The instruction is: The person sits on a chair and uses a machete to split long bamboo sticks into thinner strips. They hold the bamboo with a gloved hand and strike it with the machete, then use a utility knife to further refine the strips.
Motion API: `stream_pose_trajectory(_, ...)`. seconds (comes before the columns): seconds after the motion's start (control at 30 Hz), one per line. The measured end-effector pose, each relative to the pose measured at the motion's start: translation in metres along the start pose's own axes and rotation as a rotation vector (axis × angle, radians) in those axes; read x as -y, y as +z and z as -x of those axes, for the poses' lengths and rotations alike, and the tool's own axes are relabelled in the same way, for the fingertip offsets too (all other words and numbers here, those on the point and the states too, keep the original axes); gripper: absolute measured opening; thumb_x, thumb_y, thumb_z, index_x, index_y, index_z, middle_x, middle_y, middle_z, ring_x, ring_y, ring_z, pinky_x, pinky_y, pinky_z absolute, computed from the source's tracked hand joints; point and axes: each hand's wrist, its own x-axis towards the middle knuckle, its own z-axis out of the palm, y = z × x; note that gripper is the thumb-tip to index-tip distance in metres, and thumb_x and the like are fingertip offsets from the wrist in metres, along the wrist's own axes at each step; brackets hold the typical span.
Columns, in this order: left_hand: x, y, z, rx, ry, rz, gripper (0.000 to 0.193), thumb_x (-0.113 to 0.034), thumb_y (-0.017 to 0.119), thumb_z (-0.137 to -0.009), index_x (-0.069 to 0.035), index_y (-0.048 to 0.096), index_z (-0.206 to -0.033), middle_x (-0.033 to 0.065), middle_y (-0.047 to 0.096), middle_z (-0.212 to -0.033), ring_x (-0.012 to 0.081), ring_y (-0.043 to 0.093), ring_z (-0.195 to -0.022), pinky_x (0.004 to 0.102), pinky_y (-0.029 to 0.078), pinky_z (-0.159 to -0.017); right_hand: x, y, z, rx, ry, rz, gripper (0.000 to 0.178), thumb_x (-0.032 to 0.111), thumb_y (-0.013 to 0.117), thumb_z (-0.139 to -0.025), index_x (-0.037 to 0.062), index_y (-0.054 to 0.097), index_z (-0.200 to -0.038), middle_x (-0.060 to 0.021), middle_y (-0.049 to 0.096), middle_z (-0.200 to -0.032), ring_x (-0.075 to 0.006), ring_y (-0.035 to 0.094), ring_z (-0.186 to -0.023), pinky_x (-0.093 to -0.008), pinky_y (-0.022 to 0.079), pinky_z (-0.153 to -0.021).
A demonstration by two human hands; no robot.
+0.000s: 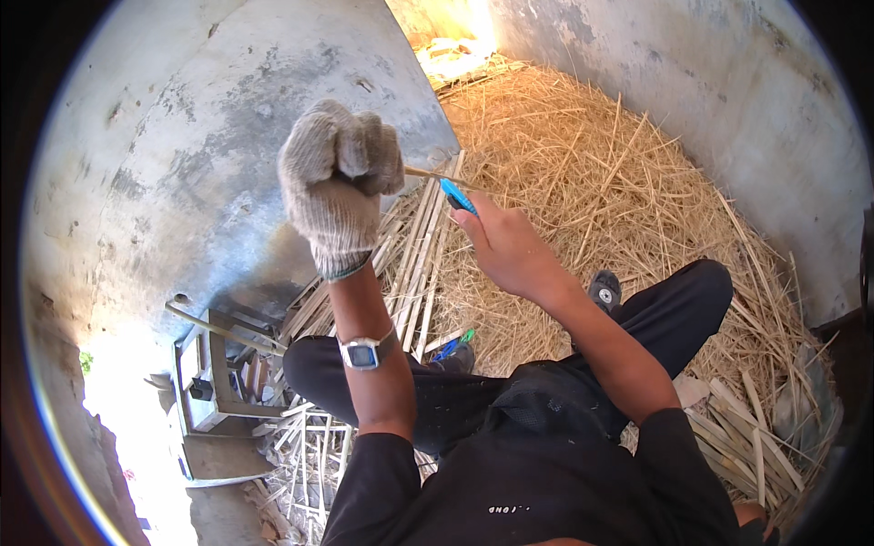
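My left hand point(339, 182), in a knitted pale work glove, is raised in front of me and closed in a fist. Out of its right side sticks the end of a thin bamboo strip point(419, 172); the rest of it is hidden in the glove. My bare right hand point(512, 247) grips a blue utility knife point(453, 194). The knife's head is at the strip's end, just right of the glove; whether the blade cuts into it is too small to tell. A watch point(362, 354) is on my left wrist.
Straw-like shavings point(583, 173) cover the floor ahead. Long split strips point(421, 264) lie beneath my hands, with more strips point(742, 437) at right. A wooden frame point(214, 378) stands at left. Blue and green objects point(455, 346) lie by my foot. Concrete walls point(719, 91) enclose the space.
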Motion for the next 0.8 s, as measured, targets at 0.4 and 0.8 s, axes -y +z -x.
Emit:
stream_pose_trajectory(0.4, 0.005, -0.029, -0.007, 0.415, -0.021, 0.161, 0.038, -0.028, 0.047, -0.096, -0.017, 0.042, -0.059, -0.0024, 0.031, -0.049, 0.0111, 0.021, -0.041, 0.0292, 0.017, -0.038, -0.067, 0.066, -0.046, -0.151, -0.020, 0.341, 0.026, 0.025, 0.050, -0.105, -0.0002, 0.048, -0.101, -0.0170, 0.063, -0.058, -0.0366, 0.067, -0.052, -0.0450, 0.055, -0.045)
stream_pose_trajectory(0.8, 0.006, -0.025, -0.031, 0.222, -0.018, -0.008, 0.038, -0.030, 0.054, -0.092, -0.015, 0.041, -0.060, -0.0009, 0.029, -0.053, 0.0120, 0.022, -0.047, 0.0274, 0.019, -0.043, -0.182, 0.100, -0.012, 0.329, 0.398, 0.003, 0.057, 0.050, 0.041, -0.103, 0.0008, 0.061, -0.124, -0.0273, 0.064, -0.124, -0.0415, 0.059, -0.122, -0.0515, 0.044, -0.101)
